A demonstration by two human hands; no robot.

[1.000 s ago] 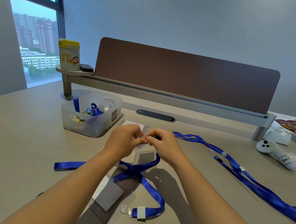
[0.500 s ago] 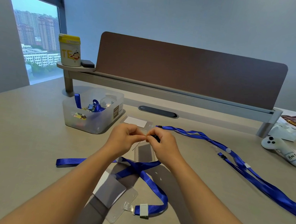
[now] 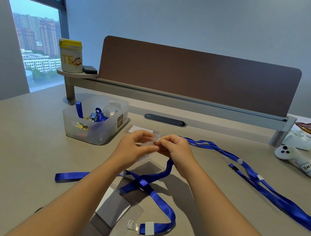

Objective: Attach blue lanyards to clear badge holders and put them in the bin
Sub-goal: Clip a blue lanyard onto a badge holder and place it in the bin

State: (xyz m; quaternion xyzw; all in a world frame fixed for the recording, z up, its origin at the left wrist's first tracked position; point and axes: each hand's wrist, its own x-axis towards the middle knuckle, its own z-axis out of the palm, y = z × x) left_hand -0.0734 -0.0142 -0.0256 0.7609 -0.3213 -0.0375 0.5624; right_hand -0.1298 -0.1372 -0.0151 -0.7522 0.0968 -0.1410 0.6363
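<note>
My left hand (image 3: 135,147) and my right hand (image 3: 176,149) meet above the middle of the desk. The left pinches a clear badge holder (image 3: 149,143); the right pinches the clip end of a blue lanyard (image 3: 161,174) against the holder's top edge. That lanyard hangs from my right hand and crosses another strap on the desk. A second clear badge holder (image 3: 121,220) with a card lies near the front edge, a lanyard clip beside it. The translucent bin (image 3: 92,124) stands at the left and holds blue lanyards and badges.
Several loose blue lanyards (image 3: 259,178) trail off to the right. A white controller (image 3: 297,161) lies at the far right beside packets. A brown divider panel (image 3: 197,76) runs along the back, with a yellow-lidded can (image 3: 70,56) on its shelf. A white card (image 3: 137,129) lies behind my hands.
Both hands have stayed together over the holder, with the fingers shifting slightly. The holder now tilts up off the desk in my left hand. The camera view has drifted a little.
</note>
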